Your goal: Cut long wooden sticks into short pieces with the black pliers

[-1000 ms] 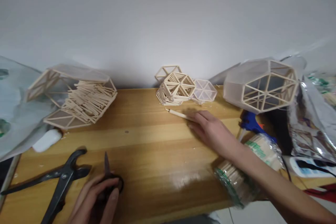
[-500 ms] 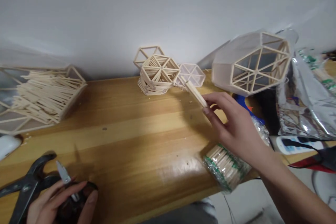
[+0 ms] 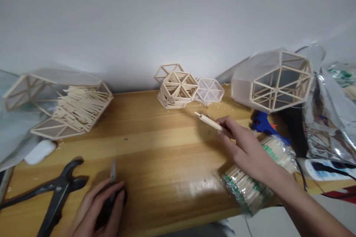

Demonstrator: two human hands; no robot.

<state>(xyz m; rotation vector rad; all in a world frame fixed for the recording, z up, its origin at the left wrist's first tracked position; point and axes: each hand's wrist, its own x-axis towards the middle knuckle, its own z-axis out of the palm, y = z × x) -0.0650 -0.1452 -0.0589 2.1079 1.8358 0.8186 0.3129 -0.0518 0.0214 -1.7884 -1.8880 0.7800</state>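
Note:
My right hand (image 3: 244,146) is pinched on a few thin wooden sticks (image 3: 208,121), held just above the wooden table (image 3: 155,148) and pointing up-left toward a stack of hexagonal stick frames (image 3: 178,89). My left hand (image 3: 97,207) is closed on a small pair of black-handled scissors (image 3: 112,185) at the table's front left, the blade pointing away from me. Black pliers (image 3: 52,194) lie just left of that hand.
A stick frame filled with loose sticks (image 3: 75,105) sits at the back left, a large paper-covered stick frame (image 3: 274,79) at the back right. Two bundles of wrapped sticks (image 3: 250,189) lie under my right forearm. A blue glue gun (image 3: 263,124), foil bags (image 3: 328,118) and a power strip (image 3: 328,168) crowd the right.
My right hand picked the sticks up off the table, raised them, then lowered them again toward the middle. The left hand kept hold of the scissors and shifted little.

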